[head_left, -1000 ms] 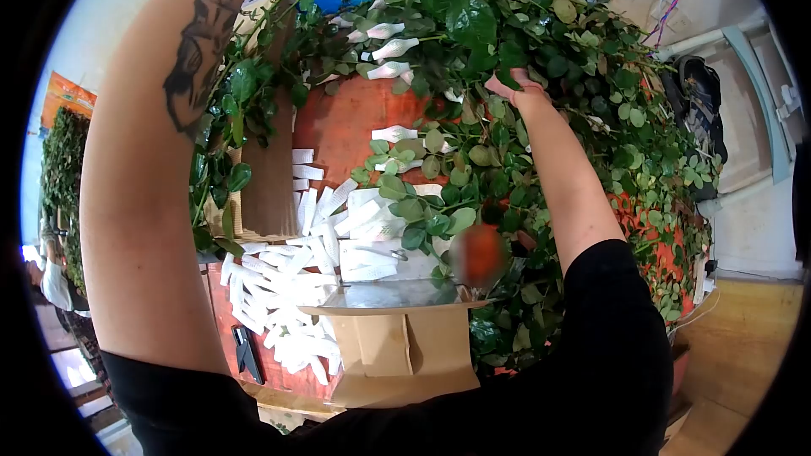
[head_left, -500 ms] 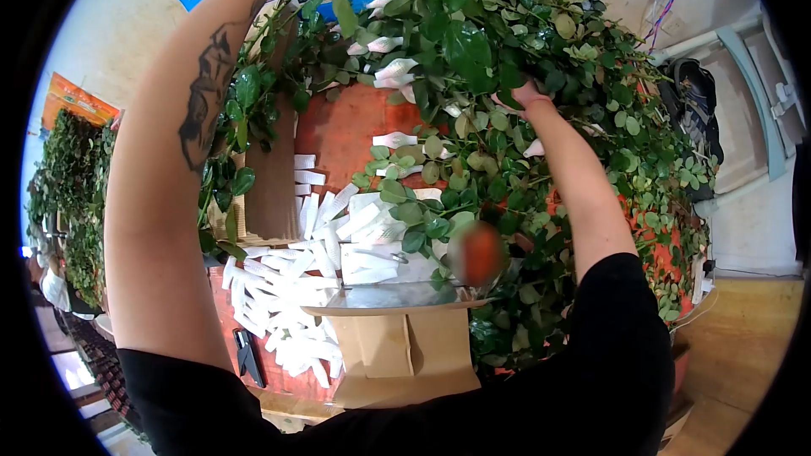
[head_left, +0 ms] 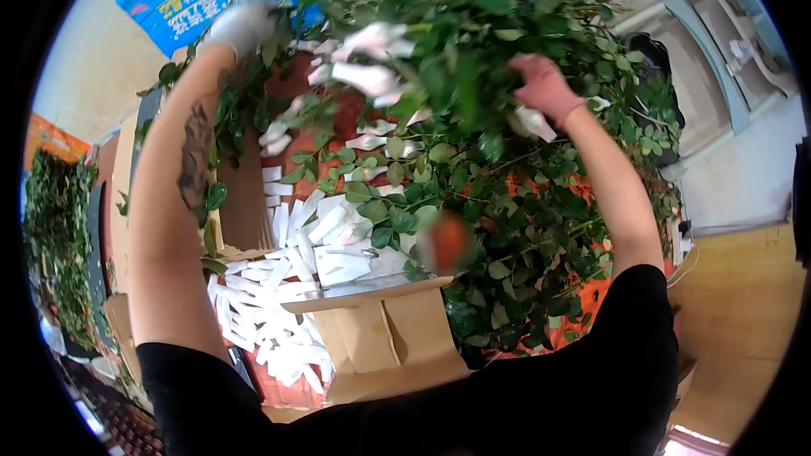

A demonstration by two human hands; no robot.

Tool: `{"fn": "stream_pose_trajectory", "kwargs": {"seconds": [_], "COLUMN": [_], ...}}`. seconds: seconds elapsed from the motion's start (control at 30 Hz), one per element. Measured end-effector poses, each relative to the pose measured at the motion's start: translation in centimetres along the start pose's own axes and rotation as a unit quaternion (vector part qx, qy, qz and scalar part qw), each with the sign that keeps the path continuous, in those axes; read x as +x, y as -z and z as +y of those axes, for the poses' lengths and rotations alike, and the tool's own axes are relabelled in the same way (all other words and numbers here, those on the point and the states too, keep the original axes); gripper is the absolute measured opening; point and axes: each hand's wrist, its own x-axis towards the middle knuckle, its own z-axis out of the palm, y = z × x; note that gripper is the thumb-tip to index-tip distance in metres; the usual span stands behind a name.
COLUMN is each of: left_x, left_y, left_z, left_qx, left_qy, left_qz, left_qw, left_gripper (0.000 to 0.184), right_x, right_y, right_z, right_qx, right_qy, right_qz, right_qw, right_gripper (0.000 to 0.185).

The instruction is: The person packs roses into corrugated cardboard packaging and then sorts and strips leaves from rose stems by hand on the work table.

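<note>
Left hand (head_left: 242, 27) blurred at the leaves, can't tell its grip; right hand (head_left: 549, 91) fingers bent against leafy stems (head_left: 456, 55), hold unclear too. Stems heaped over table (head_left: 277, 390); tangled leaves (dense pile) could snag, knocking wrapped buds (head_left: 367, 78) loose.

sleeves (head_left: 283, 308) lie left of the cardboard (head_left: 359, 342), leafy stems (head_left: 507, 219) behind and right of it.

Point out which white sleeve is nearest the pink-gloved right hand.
The white sleeve just below the right hand, beside green leaves; the others lie farther away, mostly leftward.
</note>
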Motion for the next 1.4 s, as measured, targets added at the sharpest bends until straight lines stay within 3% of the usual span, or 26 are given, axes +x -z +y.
{"fn": "stream_pose_trajectory", "kwargs": {"seconds": [0.03,0.07,0.1,0.17,0.2,0.23,0.27,0.3,0.4,0.5,0.53,0.57,0.63,0.67,0.7,0.73,0.77,0.83,0.9,0.93,0.97,1.03,1.1,1.3,1.37,1.4], "left_x": [0.4,0.5,-2.4,-2.8,-3.4,-4.9,-5.8,-6.5,-8.0,-6.7,-5.6,-4.5,-3.0,-3.5,-4.0,-4.2,-4.4,-5.5,-7.3,-7.2,-7.2,-8.0,-8.7,-12.2,-12.1,-11.8], "left_y": [-3.5,-5.8,-3.7,-5.9,-6.6,-4.4,-3.1,-1.8,-1.8,-2.1,-1.5,-0.7,3.0,6.8,10.4,12.0,13.4,14.8,15.0,14.4,13.9,12.2,10.2,0.8,-2.9,-4.8], "left_z": [-1.8,-2.3,0.8,1.0,1.7,4.6,7.4,10.7,17.7,19.4,19.4,19.4,19.3,19.5,19.8,20.9,20.7,20.4,20.3,17.8,16.5,16.3,16.6,20.3,20.9,20.8], "left_qx": [0.055,0.169,0.069,0.053,-0.126,-0.304,-0.269,-0.215,-0.137,-0.059,-0.015,0.028,-0.066,-0.079,-0.091,-0.108,-0.12,-0.175,-0.262,-0.194,-0.125,-0.099,-0.094,-0.041,-0.027,-0.009], "left_qy": [-0.003,-0.097,-0.012,-0.057,-0.01,0.008,-0.055,-0.092,-0.195,-0.185,-0.152,-0.121,-0.142,-0.18,-0.216,-0.198,-0.206,-0.204,-0.182,-0.244,-0.302,-0.274,-0.252,-0.187,-0.186,-0.184], "left_qz": [-0.028,-0.159,-0.197,-0.244,-0.173,-0.095,0.092,0.153,0.068,0.025,0.079,0.133,0.318,0.338,0.354,0.452,0.472,0.496,0.504,0.475,0.44,0.416,0.37,0.099,0.044,0.034], "left_qw": [0.998,0.968,0.978,0.966,0.977,0.948,0.957,0.96,0.969,0.981,0.985,0.983,0.935,0.92,0.905,0.863,0.849,0.826,0.802,0.823,0.837,0.862,0.889,0.976,0.981,0.982], "left_gripper": [0.029,0.032,0.033,0.041,0.051,0.064,0.073,0.08,0.085,0.088,0.088,0.087,0.081,0.077,0.074,0.068,0.068,0.067,0.061,0.063,0.066,0.065,0.066,0.088,0.095,0.097], "right_x": [-0.7,-1.0,-1.6,-2.6,-3.2,-3.7,-4.1,-4.5,-4.9,-3.1,-3.2,-1.5,0.9,2.4,4.2,5.9,6.5,7.7,7.6,7.2,5.3,4.6,3.5,4.5,5.3,5.8], "right_y": [-1.9,-1.8,-3.8,-6.1,-6.8,-7.4,-7.8,-8.3,-7.7,-2.8,-4.0,-0.7,3.1,3.8,6.6,8.5,10.4,12.8,9.6,5.6,3.0,-1.1,-2.3,-2.6,-3.0,-2.9], "right_z": [-0.5,-2.2,-2.1,-1.9,-1.6,-1.5,-1.4,-1.3,-0.5,-0.4,1.7,1.0,0.8,1.6,0.9,0.8,0.9,0.5,1.0,2.4,1.7,0.4,-1.4,-1.8,-1.4,-1.0], "right_qx": [-0.044,-0.088,-0.115,-0.104,-0.103,-0.064,-0.025,-0.023,-0.103,-0.226,-0.235,-0.232,-0.201,-0.233,-0.202,-0.171,-0.196,-0.143,-0.214,-0.187,-0.215,-0.233,-0.202,-0.199,-0.202,-0.067], "right_qy": [0.024,0.019,0.034,0.027,0.022,-0.001,-0.025,-0.028,0.039,0.033,0.056,0.01,0.024,0.055,0.021,0.028,0.065,-0.024,-0.065,-0.04,0.011,0.014,0.019,-0.058,-0.059,-0.091], "right_qz": [-0.044,-0.128,-0.117,-0.15,-0.148,-0.121,-0.096,-0.098,-0.042,-0.145,0.027,-0.078,0.042,0.121,0.081,0.093,0.094,0.055,0.075,0.049,0.08,-0.062,-0.087,-0.036,0.061,0.053], "right_qw": [0.998,0.988,0.986,0.983,0.983,0.991,0.995,0.995,0.993,0.963,0.97,0.97,0.978,0.963,0.976,0.98,0.974,0.988,0.972,0.98,0.973,0.971,0.975,0.978,0.976,0.992], "right_gripper": [0.047,0.05,0.052,0.049,0.049,0.043,0.037,0.037,0.026,0.028,0.03,0.034,0.049,0.051,0.051,0.05,0.04,0.035,0.034,0.046,0.044,0.038,0.031,0.03,0.025,0.023]}}
